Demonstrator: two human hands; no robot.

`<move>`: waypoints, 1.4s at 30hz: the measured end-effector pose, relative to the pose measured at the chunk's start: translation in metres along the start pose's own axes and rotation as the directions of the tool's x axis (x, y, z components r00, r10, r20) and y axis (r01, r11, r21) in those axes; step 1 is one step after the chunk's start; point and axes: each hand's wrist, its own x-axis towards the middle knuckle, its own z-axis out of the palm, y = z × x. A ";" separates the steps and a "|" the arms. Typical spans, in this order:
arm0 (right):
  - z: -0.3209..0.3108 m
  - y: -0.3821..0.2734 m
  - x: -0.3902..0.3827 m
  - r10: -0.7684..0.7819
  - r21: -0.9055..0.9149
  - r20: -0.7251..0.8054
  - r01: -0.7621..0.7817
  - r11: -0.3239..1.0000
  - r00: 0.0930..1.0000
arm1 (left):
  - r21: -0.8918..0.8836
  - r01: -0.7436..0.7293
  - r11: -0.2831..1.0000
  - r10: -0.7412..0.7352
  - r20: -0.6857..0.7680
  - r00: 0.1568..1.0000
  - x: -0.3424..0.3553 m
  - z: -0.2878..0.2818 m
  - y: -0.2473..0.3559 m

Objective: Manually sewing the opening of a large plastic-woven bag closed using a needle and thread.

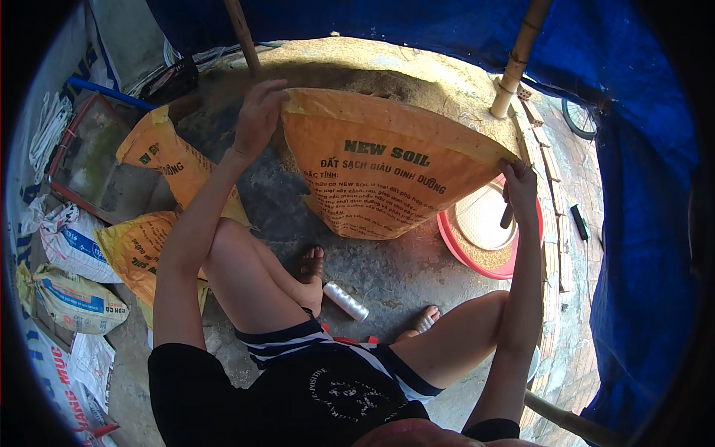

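I hold a large orange printed sack (pixel 387 167) stretched out in front of me by its top corners. My left hand (pixel 259 110) is closed on its upper left corner. My right hand (pixel 518 179) is closed on its right corner, with a short dark stick-like object hanging below the fingers, too small to name. Beyond the sack's lower right lies a pink basin (pixel 480 264) of grain with a round woven item (pixel 484 217) in it. A white spool of thread (pixel 345 300) lies between my feet. Other orange sacks (pixel 138 253) lie by my left leg.
Packed bags (pixel 82 298) and a red-rimmed crate (pixel 97 149) stand at the left. Grain (pixel 387 67) covers the floor at the back. Bamboo poles (pixel 518 52) rise behind the sack. Blue tarpaulin (pixel 640 223) hangs around; a bicycle wheel (pixel 573 119) shows at the right.
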 end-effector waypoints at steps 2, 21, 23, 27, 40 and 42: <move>-0.002 0.001 0.000 0.005 -0.020 -0.015 -0.005 1.000 1.000 | -0.235 0.246 0.940 -0.224 0.116 0.968 -0.004 0.002 0.002; -0.003 0.000 0.005 0.025 -0.055 0.027 -0.024 0.998 0.999 | -0.682 0.590 0.432 -0.364 0.467 0.806 0.015 -0.005 -0.015; -0.001 -0.002 0.005 0.023 -0.037 0.066 -0.021 0.999 0.998 | -0.644 0.627 0.439 -0.367 0.508 0.779 0.015 -0.007 -0.015; -0.003 -0.006 0.000 0.024 -0.046 0.057 -0.021 0.999 0.998 | -0.611 0.673 0.418 -0.333 0.586 0.739 0.017 -0.007 -0.008; 0.003 -0.006 0.002 -0.004 0.076 0.019 0.002 0.997 1.000 | -0.566 0.659 0.495 -0.328 0.580 0.745 0.021 -0.014 -0.014; 0.003 -0.008 0.001 0.002 0.065 0.020 -0.003 0.998 1.000 | -0.534 0.649 0.542 -0.291 0.605 0.741 0.021 -0.015 -0.014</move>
